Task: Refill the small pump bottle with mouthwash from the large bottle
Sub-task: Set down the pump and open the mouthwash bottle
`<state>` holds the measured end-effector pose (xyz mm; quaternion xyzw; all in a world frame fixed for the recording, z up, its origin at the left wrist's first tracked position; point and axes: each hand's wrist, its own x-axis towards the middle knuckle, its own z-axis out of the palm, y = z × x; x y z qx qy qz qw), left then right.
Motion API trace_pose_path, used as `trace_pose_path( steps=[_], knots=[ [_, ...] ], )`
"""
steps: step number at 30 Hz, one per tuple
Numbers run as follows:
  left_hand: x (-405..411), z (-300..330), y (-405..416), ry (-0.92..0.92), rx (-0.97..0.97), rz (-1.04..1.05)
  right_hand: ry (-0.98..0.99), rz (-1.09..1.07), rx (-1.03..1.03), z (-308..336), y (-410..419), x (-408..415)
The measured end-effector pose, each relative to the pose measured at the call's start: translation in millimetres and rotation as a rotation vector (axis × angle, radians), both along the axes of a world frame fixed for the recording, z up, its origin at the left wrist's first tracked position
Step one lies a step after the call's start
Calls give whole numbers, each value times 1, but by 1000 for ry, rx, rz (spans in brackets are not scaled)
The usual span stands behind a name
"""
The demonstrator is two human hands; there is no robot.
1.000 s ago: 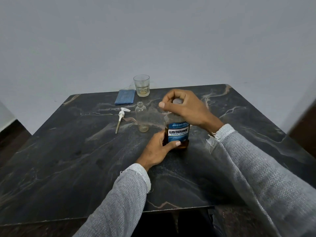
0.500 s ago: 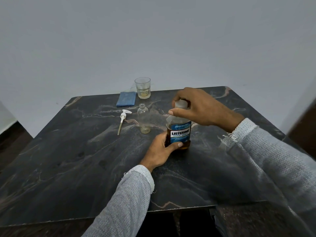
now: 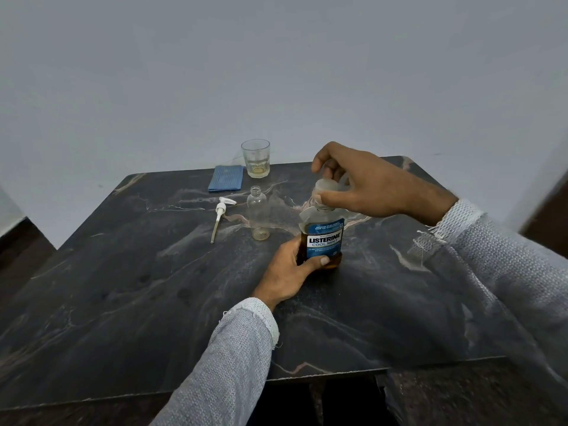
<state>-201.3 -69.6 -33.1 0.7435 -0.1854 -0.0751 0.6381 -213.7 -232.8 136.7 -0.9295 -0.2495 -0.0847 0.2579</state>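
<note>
Since 0.5 s ago right hand (image 3: 365, 182) fingers (image 3: 319, 167) pinching frosted plastic cap (image 3: 327, 185) tipped it off the upright amber Listerine bottle (image 3: 322, 238), clear empty pump bottle (image 3: 258, 215) just left, left hand (image 3: 292, 269) gripping the base.

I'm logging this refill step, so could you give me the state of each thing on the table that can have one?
Large mouthwash bottle: upright, partly full, held by left hand.
Cap: at the bottle's neck in right hand grip; on or off unclear.
Small bottle: upright, open, nearly empty.
Pump head: removed, lying flat.
Glass: upright, a little liquid.
Blue cloth: folded, flat.
</note>
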Motion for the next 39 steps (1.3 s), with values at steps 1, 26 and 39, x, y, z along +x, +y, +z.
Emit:
trace_pose_path(
  steps=[1,26,39],
  knots=[
    [0,0,0,4,0,1,22,9,20,1,-1,-1],
    [0,-1,0,10,20,14,-83,-108,40,-3,8,-12],
    [-1,0,-1,29,2,26,-136,-194,-37,-11,11,-14]
  ],
)
